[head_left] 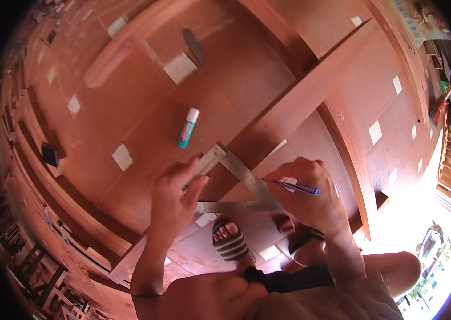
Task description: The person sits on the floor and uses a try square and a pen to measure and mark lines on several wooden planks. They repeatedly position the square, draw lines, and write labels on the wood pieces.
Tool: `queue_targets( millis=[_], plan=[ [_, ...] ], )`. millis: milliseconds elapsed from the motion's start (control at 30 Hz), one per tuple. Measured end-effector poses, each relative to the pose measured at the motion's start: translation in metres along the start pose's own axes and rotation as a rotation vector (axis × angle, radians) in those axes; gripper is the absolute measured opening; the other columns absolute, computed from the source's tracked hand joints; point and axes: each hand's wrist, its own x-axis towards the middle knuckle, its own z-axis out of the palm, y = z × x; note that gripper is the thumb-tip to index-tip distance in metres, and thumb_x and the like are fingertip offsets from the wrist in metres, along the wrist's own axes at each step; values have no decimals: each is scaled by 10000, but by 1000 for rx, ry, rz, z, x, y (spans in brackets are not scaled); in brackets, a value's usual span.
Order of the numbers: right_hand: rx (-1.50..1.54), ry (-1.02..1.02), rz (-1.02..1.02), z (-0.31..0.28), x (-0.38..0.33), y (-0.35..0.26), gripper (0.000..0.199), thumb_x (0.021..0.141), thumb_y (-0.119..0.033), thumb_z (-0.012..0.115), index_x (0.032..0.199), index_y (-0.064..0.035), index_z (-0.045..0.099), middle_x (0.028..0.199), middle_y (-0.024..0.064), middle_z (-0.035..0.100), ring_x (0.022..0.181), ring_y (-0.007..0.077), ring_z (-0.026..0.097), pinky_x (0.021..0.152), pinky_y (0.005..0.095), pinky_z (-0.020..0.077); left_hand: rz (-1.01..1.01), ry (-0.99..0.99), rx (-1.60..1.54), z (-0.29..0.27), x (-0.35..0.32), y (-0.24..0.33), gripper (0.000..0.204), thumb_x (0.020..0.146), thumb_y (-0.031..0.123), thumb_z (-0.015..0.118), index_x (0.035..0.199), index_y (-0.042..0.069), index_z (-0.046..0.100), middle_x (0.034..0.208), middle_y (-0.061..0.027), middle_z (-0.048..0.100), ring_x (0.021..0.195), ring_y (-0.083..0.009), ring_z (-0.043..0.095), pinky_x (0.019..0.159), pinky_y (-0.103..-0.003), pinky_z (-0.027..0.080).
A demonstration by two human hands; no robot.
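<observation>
My left hand [175, 189] grips the pale stock of a try square [240, 170], thumb and fingers on either side of it. The square's metal blade lies across a long reddish wooden plank [295, 109] that runs diagonally in front of me. Between the fingers of my right hand [311, 194] is a blue pen [300, 188], its tip beside the blade's edge. Another flat metal strip [231, 206] stretches below the square, between my hands; whether it joins the square I cannot tell. Beyond my left hand lies a white-capped teal tube [188, 128].
A curved wooden piece [345, 144] lies right of the plank, and a thick beam [124, 40] lies far left. Long boards [60, 181] line the left side. A dark flat blade-like piece [193, 47] rests on the floor. My sandalled foot [229, 240] is just below the metal strip.
</observation>
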Motion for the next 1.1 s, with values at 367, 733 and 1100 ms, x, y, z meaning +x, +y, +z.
queue_targets(
  millis=[367, 733, 1100],
  plan=[
    [52, 466, -39, 29, -15, -6, 441, 1075, -401, 669, 890, -13, 764, 649, 186, 672, 643, 403, 706, 637, 491, 535, -29, -72, -196, -39, 31, 55, 460, 1067, 285, 738, 1393, -36, 697, 1178, -128, 797, 996, -117, 709, 876, -290, 564],
    [-61, 434, 103, -49, -58, 50, 516, 896, -579, 813, 868, -64, 829, 745, 191, 725, 862, 424, 736, 814, 506, 583, -305, -483, -17, 41, 96, 13, 759, 897, 583, 836, 1376, 6, 716, 1403, -181, 711, 1366, -273, 614, 1152, -402, 437],
    [5, 412, 101, -47, -77, 75, 506, 895, -585, 807, 903, -80, 833, 775, 197, 736, 850, 429, 745, 798, 510, 588, -49, 19, 439, 61, 103, 11, 789, 705, 426, 962, 1267, -24, 640, 1183, -194, 773, 1140, -337, 738, 976, -482, 575]
  ],
)
